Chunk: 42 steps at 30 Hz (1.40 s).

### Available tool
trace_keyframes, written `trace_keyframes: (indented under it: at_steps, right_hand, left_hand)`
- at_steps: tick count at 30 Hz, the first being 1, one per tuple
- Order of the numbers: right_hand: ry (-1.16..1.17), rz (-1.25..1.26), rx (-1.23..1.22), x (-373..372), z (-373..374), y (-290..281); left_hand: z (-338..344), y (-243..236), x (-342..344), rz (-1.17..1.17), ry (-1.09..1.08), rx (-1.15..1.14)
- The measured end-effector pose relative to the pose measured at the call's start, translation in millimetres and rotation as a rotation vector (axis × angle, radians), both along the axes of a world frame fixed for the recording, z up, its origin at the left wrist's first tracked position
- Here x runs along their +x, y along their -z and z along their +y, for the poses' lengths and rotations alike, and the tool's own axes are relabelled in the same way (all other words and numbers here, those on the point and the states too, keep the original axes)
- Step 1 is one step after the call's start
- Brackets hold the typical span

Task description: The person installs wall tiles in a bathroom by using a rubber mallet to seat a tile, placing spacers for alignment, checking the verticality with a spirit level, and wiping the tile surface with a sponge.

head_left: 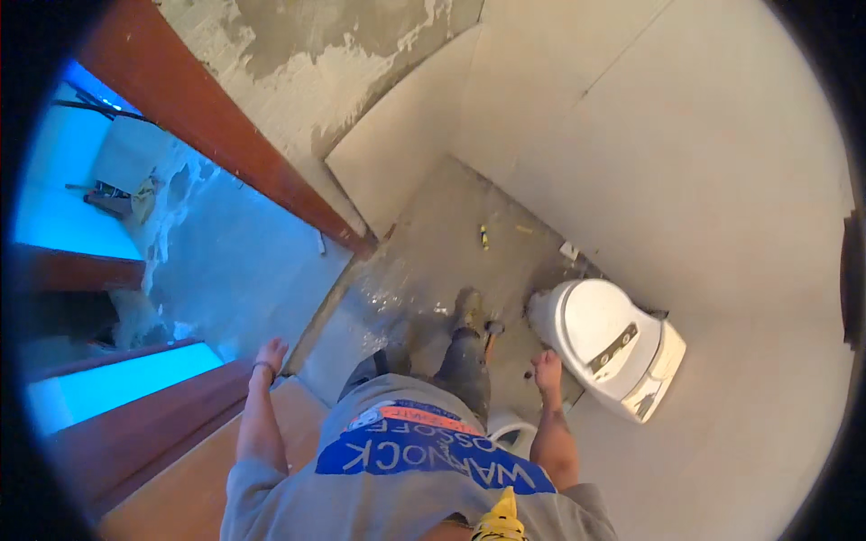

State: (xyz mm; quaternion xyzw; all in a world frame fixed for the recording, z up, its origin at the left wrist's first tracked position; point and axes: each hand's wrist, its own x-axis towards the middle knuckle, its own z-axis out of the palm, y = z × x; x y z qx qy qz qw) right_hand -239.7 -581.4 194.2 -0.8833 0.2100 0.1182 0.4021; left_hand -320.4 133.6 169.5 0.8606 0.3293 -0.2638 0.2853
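**Head view: a hand at the rim of a white toilet in a half-tiled room**

Head view, looking straight down the person's chest, shows the right hand (pixel 547 368) hanging just beside the near left edge of a white toilet (pixel 613 347). Whether the fingers actually touch the rim I cannot tell; they look loosely curled and hold nothing that I can make out. The toilet sits on the right of the floor with its lid closed, a metal hinge strip across the back, and its tank end close to the pale tiled wall (pixel 722 162). It looks clean and whole, and tilted a little off square to the wall.

My reading is that the person is standing over the toilet, about to lay hold of it. Any shift would call for a firm grip on the rim with both hands, and for now only one is near.

The left hand (pixel 271 353) is out on the other side, fingers spread and empty, with a dark band at the wrist, close to the red-brown door frame (pixel 225 135). One boot (pixel 466 308) stands on the bare grey floor (pixel 433 243), which looks wet and patchy. Far off on that floor lies a small yellow object (pixel 484 237), too small to name.
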Motion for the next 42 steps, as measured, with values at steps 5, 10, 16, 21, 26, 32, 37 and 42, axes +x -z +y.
trace_keyframes:
  at_steps: [5, 10, 16, 21, 26, 32, 37, 42]
  right_hand:
    - [0.153, -0.185, 0.002, 69, -43, -1]
    - [0.121, -0.326, -0.008, 167, -107, 35]
    - [-0.443, -0.353, -0.158, 260, -208, 120]
    - [-1.162, 0.003, -0.709, 338, -267, 160]
    - [-0.872, 0.014, -0.621, 405, -270, 181]
    - [-0.893, -0.251, -0.658, 421, -248, 208]
    - [-1.075, -0.23, -0.707, 427, -239, 214]
    - [-1.431, -0.145, -0.834, 465, -237, 149]
  left_hand:
    - [1, 19, -58, 0.338, -0.115, 0.097]
    - [-56, 22, -36, 0.213, -0.156, 0.369]
    - [-209, -27, 83, 0.161, -0.393, 0.374]
    - [-287, -111, 135, 0.017, -0.248, 0.618]
    - [-324, -186, 159, 0.062, -0.525, 0.535]
    - [-337, -193, 180, 0.106, -0.629, 0.564]
    - [-358, -178, 156, 0.232, -0.689, 0.593]
    - [-382, -127, 62, 0.344, -0.913, 0.273]
